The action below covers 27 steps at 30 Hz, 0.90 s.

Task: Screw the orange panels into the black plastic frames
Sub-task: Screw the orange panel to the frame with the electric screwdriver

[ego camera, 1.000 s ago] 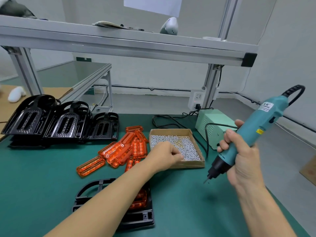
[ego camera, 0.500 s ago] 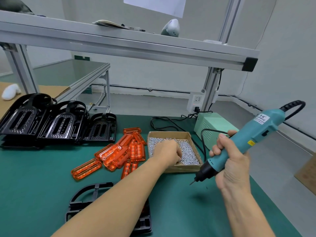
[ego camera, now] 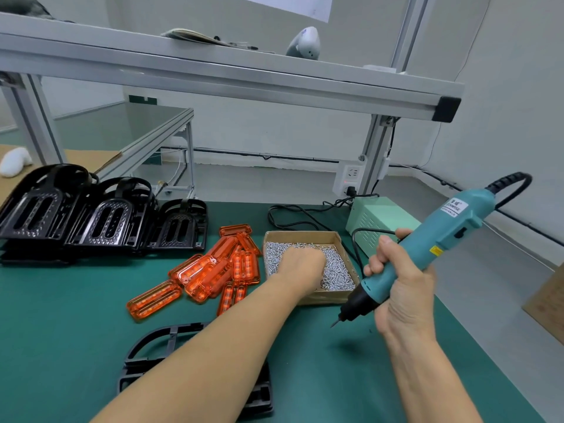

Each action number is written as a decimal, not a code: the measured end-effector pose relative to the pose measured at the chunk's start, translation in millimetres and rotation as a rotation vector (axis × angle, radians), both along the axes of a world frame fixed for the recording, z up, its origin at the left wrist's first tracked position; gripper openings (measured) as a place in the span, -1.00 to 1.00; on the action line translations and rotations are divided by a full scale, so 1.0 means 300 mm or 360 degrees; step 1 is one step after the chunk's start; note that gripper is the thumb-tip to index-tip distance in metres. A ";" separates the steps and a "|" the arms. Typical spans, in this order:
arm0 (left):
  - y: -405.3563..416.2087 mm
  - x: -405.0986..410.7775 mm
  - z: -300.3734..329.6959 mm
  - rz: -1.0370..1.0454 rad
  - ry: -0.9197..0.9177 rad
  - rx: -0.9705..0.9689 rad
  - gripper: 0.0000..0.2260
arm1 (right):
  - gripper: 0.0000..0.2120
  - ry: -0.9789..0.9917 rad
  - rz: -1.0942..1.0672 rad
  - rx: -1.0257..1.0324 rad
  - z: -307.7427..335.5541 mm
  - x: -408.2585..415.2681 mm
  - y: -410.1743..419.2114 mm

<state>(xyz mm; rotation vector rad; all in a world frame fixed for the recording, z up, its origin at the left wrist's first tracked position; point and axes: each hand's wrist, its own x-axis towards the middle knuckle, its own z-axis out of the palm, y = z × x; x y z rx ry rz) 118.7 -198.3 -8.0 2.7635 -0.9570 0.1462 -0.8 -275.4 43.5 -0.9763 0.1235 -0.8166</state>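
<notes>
The green bench mat carries stacked black frames at far left and one black frame under the left forearm. Loose orange panels lie beside the screw box. The right hand grips the electric screwdriver. The left hand rests in the screws; finger state cannot be determined.

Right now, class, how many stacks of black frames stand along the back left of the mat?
3: a left stack, a middle stack and a right stack, side by side. Frames within each stack overlap, so they can't be counted.
</notes>
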 end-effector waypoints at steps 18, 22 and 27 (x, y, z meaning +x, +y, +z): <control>0.065 -0.049 0.032 0.0054 0.0123 -0.0374 -0.86 | -0.77 -0.0044 0.0013 -0.0017 0.022 -0.022 0.026; 0.088 -0.070 0.052 0.0179 0.0279 -0.0817 -0.84 | -0.80 -0.0121 0.0032 0.0017 0.034 -0.022 0.041; 0.188 -0.145 0.114 0.0304 0.1257 -0.1896 -0.84 | -0.85 -0.0217 0.0046 0.0097 0.053 -0.027 0.048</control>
